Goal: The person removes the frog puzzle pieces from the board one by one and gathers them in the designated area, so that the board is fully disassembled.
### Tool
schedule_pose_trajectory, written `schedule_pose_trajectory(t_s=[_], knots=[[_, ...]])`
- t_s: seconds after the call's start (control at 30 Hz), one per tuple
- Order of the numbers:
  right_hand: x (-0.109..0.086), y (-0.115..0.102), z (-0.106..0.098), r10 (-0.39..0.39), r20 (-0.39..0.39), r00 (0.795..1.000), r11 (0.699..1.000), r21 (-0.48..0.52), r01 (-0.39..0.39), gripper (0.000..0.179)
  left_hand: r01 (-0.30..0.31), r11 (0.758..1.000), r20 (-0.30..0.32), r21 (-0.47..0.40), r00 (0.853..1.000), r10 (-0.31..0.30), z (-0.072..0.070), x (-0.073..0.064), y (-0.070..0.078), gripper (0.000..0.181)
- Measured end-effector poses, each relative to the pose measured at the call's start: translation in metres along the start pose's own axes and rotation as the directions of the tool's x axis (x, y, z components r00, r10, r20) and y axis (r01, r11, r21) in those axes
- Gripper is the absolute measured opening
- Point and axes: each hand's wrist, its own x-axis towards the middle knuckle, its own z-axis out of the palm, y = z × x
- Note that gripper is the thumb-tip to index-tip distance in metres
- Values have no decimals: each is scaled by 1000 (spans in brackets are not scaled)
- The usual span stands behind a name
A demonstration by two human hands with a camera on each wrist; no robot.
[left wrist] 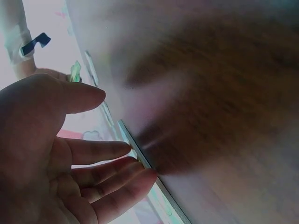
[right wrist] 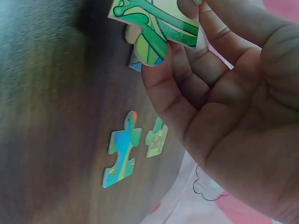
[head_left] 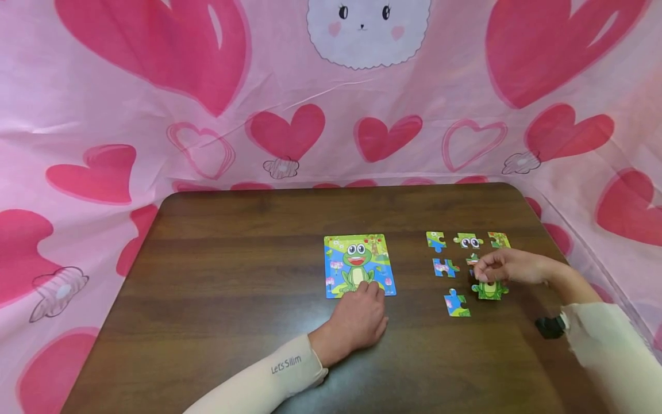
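Note:
A jigsaw piece [head_left: 490,291] with a frog's green body on it is in my right hand [head_left: 499,267], at the right of the table. The right wrist view shows thumb and fingers pinching this piece [right wrist: 156,30] above the tabletop. My left hand [head_left: 357,319] rests its fingertips on the lower edge of a frog picture board [head_left: 380,250], which lies flat near the middle. Seen from the left wrist, the fingers [left wrist: 117,186] are relaxed and touch the thin board edge [left wrist: 152,168]; the thumb is apart from it. Another piece [head_left: 472,260] lies partly hidden behind the right hand.
Loose puzzle pieces lie around the right hand: flower piece [head_left: 436,240], frog-eyes piece [head_left: 468,241], tree piece [head_left: 499,238], pink-flower piece [head_left: 445,267] and blue-green piece [head_left: 457,305]. The brown table [head_left: 233,259] ends at a pink heart-patterned cloth [head_left: 341,86] behind it.

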Motion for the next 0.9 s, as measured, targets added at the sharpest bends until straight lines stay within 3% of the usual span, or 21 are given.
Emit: schedule_pose_trajectory(t_s=[0.2,0.43,0.9], knots=[[-1,8,6,1,16,1000,1000,22,-2,19,5,1000,6,-5,1000,-5,-1,-1,0,54],[-2,14,13,62,72,995,998,20,-64,18,5,1000,15,-11,1000,-5,-1,-1,-1,53],[-7,19,15,56,64,996,998,20,-57,16,3,1000,0,2,1000,-3,0,1,-1,54]])
